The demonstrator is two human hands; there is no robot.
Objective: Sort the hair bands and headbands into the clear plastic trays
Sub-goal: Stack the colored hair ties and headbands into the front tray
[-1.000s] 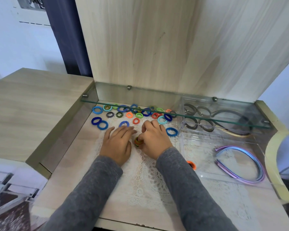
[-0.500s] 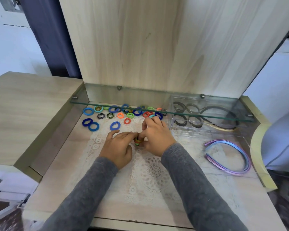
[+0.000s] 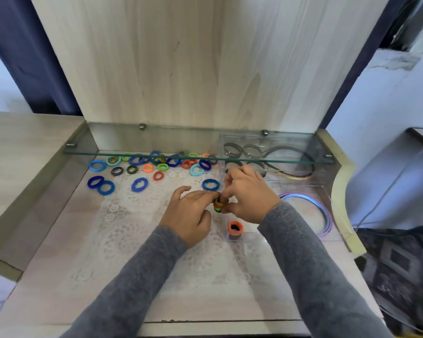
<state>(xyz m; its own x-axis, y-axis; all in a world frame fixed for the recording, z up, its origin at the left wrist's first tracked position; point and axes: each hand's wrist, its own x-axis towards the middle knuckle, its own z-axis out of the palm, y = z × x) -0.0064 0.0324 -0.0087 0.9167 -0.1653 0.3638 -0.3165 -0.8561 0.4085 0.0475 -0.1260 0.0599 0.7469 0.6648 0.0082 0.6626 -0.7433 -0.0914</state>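
My left hand (image 3: 188,214) and my right hand (image 3: 248,195) meet over the lace mat and together pinch a small stack of hair bands (image 3: 219,204), green, orange and dark. Many loose hair bands (image 3: 156,164) in blue, green, orange and teal lie at the back under the glass shelf. One blue band (image 3: 210,184) lies just behind my hands. An orange band (image 3: 235,228) sits in the near corner of the clear tray (image 3: 337,215), which also holds purple-blue headbands (image 3: 324,211). A second clear tray (image 3: 232,139) behind it holds dark headbands (image 3: 288,152).
A glass shelf (image 3: 198,156) spans the back above the loose bands. A tall wooden panel (image 3: 181,69) rises behind it. A raised wooden surface (image 3: 22,152) borders the left side. A white lace mat (image 3: 137,228) covers the desk's middle.
Both hands, still pinching the stack of bands, have shifted right toward the clear tray. The view has swung, and the orange band in the tray's corner shows again.
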